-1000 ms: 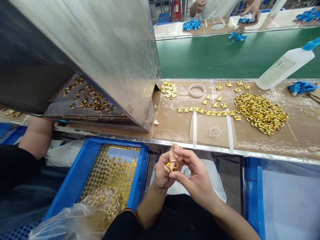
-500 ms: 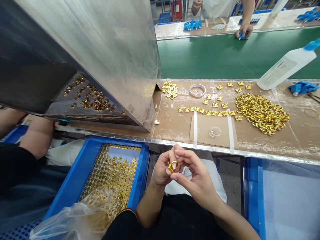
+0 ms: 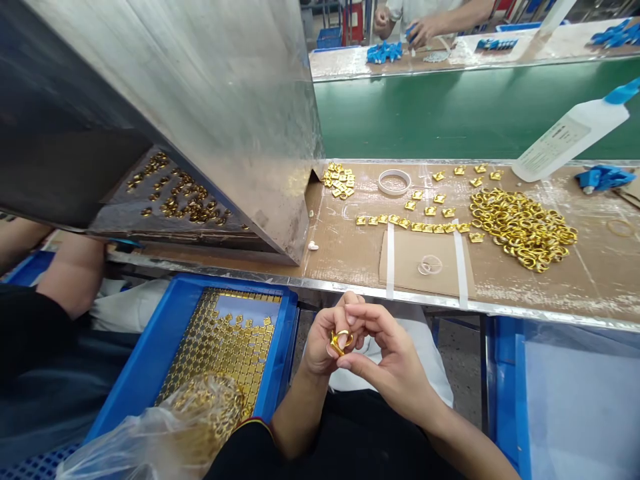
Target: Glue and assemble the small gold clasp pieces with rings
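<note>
Just below the bench edge, in front of my lap, my left hand (image 3: 320, 340) is closed around a gold ring (image 3: 341, 341) with a flat piece at one end. A fingertip of that hand pokes through the loop. My right hand (image 3: 393, 353) comes in from the other side, fingers curled, its thumb tip against the ring's lower edge; its rear fingers are partly hidden. On the bench beyond lie a heap of gold rings (image 3: 525, 227), a row of gold square-topped pieces (image 3: 423, 227) and a small cluster of gold squares (image 3: 339, 180).
A metal hood (image 3: 240, 120) rises at left, with gold pieces inside. A blue tray (image 3: 287, 313) holds gold squares and a plastic bag (image 3: 200, 413). A squeeze bottle (image 3: 570, 140) leans at right. Across the green belt (image 3: 425, 107), a co-worker's hand (image 3: 423, 32) handles blue parts.
The gold ring has tilted and shifted slightly down and left in my fingers. Across the belt, the co-worker's hand has moved left toward their other hand with a blue part.
</note>
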`<state>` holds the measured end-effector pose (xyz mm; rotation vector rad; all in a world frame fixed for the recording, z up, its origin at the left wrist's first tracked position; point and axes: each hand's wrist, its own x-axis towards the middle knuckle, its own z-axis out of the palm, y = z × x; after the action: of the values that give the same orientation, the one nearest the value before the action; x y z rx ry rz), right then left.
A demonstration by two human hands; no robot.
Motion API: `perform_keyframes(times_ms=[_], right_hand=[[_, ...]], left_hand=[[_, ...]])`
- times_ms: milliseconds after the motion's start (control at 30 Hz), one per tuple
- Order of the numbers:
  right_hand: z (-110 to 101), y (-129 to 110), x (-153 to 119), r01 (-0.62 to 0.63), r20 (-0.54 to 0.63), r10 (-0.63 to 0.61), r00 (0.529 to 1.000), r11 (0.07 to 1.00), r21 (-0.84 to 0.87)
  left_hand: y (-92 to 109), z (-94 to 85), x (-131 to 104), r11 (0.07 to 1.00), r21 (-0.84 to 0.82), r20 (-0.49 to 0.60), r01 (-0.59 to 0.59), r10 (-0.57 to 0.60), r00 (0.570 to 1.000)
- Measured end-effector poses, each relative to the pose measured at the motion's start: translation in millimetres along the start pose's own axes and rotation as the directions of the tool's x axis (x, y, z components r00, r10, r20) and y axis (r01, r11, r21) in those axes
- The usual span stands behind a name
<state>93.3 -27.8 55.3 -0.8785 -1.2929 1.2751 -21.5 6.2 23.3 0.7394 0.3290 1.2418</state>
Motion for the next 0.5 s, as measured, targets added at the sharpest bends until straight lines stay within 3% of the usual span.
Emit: perform_keyframes(times_ms=[133,233,300,367,433,500], right_hand=[[1.1,0.9,-1.6,-0.003,0.025,0.002,1.000,1.000,0.023],[-2.3,3.8,-1.4,-0.023,0.043,0.021,0.999,0.998,0.058],[-6.4,6.9,-0.7,-0.042,0.055,0.036,0.998,0.994,0.103],[-10.7,9.8,0.3,-0.073,0.065,0.063,0.996,0.983,0.167],[-14.0,11.7,1.4,-0.111,0.072,0.098,0.993,0.969,0.220],[-16.1,12.5,2.5,-0.145,0.087,0.126,0.988,0.956,0.257]], left_hand=[[-2.0,-0.3,1.0,0.995,0.055,0.036,-0.084,0.083,0.996],[4.8,-8.0,2.6,0.940,0.280,0.094,-0.194,0.174,0.980],[15.7,-15.2,4.0,0.760,0.561,0.175,-0.329,0.280,0.944],[29.6,-20.6,5.4,0.448,0.778,0.296,-0.441,0.357,0.886],[42.5,-21.6,6.1,0.183,0.844,0.419,-0.505,0.364,0.832],[51.5,-18.5,5.9,0.023,0.836,0.511,-0.549,0.336,0.792]])
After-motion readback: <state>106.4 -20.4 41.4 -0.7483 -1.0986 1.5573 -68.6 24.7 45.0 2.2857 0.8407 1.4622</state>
